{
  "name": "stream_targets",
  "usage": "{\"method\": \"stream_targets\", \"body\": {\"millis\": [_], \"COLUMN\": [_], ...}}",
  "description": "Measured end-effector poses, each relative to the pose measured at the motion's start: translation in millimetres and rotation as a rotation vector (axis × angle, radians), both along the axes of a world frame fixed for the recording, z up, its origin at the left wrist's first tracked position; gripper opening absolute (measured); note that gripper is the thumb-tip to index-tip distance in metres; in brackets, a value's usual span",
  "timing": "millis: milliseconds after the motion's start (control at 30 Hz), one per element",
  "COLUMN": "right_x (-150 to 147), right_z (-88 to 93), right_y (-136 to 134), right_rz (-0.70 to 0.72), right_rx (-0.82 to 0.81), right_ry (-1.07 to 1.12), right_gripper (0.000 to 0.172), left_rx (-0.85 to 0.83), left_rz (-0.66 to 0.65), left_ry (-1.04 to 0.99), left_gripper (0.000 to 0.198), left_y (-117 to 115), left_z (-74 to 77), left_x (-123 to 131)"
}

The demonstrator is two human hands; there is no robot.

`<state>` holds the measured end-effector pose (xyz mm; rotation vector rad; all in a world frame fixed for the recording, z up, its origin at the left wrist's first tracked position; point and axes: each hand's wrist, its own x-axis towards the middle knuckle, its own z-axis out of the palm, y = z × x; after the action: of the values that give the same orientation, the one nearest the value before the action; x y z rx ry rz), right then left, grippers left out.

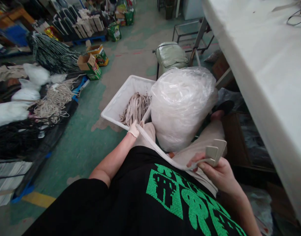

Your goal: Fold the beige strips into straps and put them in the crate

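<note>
A light beige strap stretches across my lap from one hand to the other. My left hand, in a pale glove or covering, is closed round the strap at the near edge of a white plastic bin. Inside that bin lies a tangled bundle of beige straps. My right hand is closed on the other end of the strap, where flat, pale rectangular pieces stick up from the fingers. What these pieces are made of is unclear.
A large clear bag of white material stands against the bin, between my legs. On the right runs a white-covered table; a pale green bag is ahead. Cords and bags lie on a pallet at left, near open cartons.
</note>
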<state>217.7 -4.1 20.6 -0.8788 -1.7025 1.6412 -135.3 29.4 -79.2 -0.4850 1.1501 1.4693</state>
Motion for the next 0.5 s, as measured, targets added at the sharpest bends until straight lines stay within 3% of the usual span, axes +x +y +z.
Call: {"method": "stream_targets", "body": {"millis": [100,167,333,500], "right_x": [3,-8,-38,-48], "right_z": [0.5,-3.8,-12.9,-7.3], "right_y": [-4,-4,19,60], "right_rz": [0.068,0.078,-0.113,-0.303], "right_rx": [-0.086,-0.144,-0.249,-0.236], "right_ry": [0.017,0.052,0.166,0.239], "right_gripper": [0.026,0.029,0.036,0.039], "left_rx": [0.066,0.161,0.427,0.516], "left_rz": [0.055,-0.011,-0.506,-0.93], "left_ry": [0.073,0.133,0.307,0.348], "left_gripper": [0.036,0.033,0.038,0.046], "left_y": [14,15,-5,-27], "left_z": [9.2,19.5,39.1,38.0], "left_x": [-19,-13,35,72]}}
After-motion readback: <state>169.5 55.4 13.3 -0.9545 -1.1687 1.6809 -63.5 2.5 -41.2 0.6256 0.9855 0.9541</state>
